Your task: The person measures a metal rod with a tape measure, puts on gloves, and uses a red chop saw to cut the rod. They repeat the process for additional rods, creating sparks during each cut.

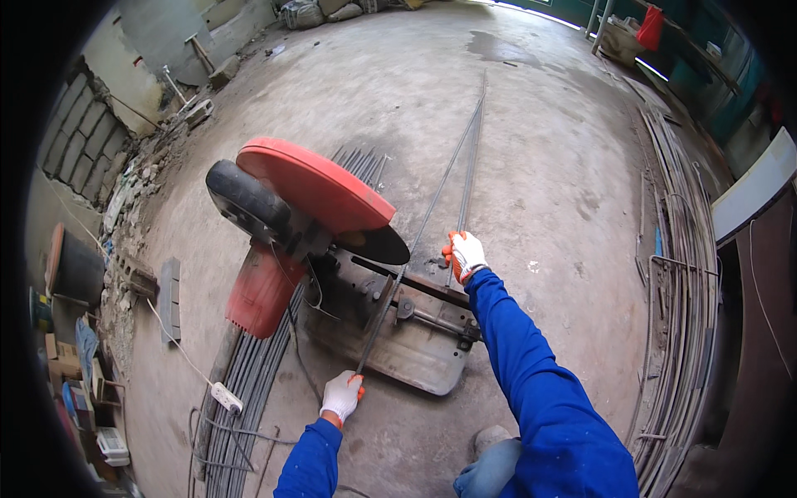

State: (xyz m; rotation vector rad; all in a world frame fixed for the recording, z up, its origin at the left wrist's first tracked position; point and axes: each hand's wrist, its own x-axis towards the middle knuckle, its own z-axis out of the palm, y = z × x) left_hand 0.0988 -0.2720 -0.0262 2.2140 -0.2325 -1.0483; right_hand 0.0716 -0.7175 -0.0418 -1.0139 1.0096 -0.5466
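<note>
A red cut-off saw [320,178] stands on a worn metal base [415,357], its dark cutting disc [378,244] partly covered by the red guard. Across the base, close beside the disc, lies a long thin steel rod [444,178]. My left hand [342,396], in a white and orange glove, is closed round this rod's near end. Beyond the base, my right hand [465,255], gloved alike, grips the near part of more steel rods [471,178]; how many is unclear. These stretch away over the floor and converge with the first rod at the far end.
A bundle of rods [249,373] runs under the saw, with a white power strip [226,397] and loose cable on it. Long rods [685,290] are piled along the right side. Rubble [133,199], a concrete block [169,299] and a black bucket [76,266] line the left.
</note>
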